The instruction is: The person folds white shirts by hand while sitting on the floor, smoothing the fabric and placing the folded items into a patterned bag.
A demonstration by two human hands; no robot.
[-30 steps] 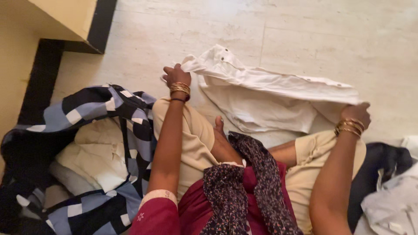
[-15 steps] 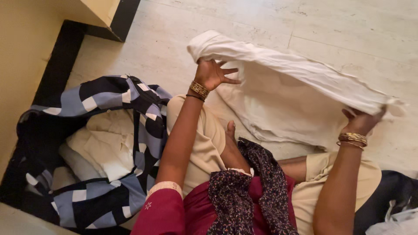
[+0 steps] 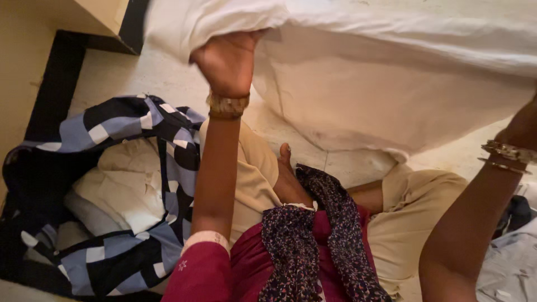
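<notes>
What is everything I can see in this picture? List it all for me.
white garment: one, white, held up across the top of the view
checked bag: one, black, blue and white, open on the floor at left
folded clothes: a few, cream, inside the bag
grey cloth: one, pale grey, bottom right corner
dark cloth: one, black, right edge
floor: pale tiles
wall step: cream with black edging, top left
scarf: one, dark, dotted, on the lap
left hand: gripping the garment, gold bangles
right hand: mostly hidden at the right edge, bangles on wrist
</notes>
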